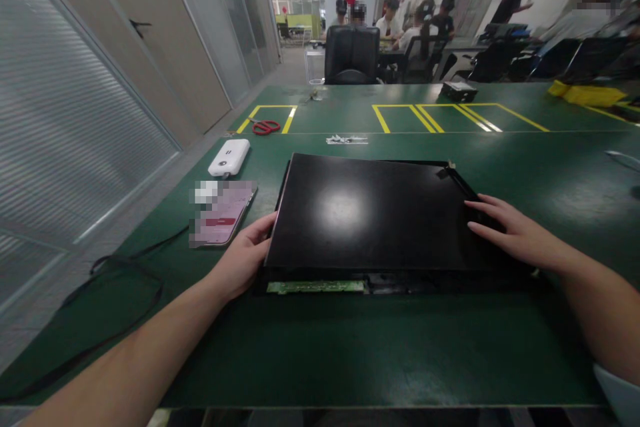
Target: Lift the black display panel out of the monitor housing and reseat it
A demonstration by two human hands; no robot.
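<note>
A dark, glossy LCD panel (370, 213) lies slightly askew over a black frame (463, 180) on the table. A green circuit board strip (315, 287) shows under the panel's near edge, toward the left. My left hand (245, 253) is closed around the panel's left edge; its fingertips are partly hidden there. At the right side, my right hand (510, 230) rests with its fingers stretched out and a little apart, the tips touching the panel's right edge.
Left of the panel lie a phone (225, 213), a white power bank (229, 157) and a black strap (125, 260). Red-handled scissors (265, 127) and white scraps (346, 140) lie beyond on the green table (375, 347). A black box (459, 91) stands farther back; people sit behind.
</note>
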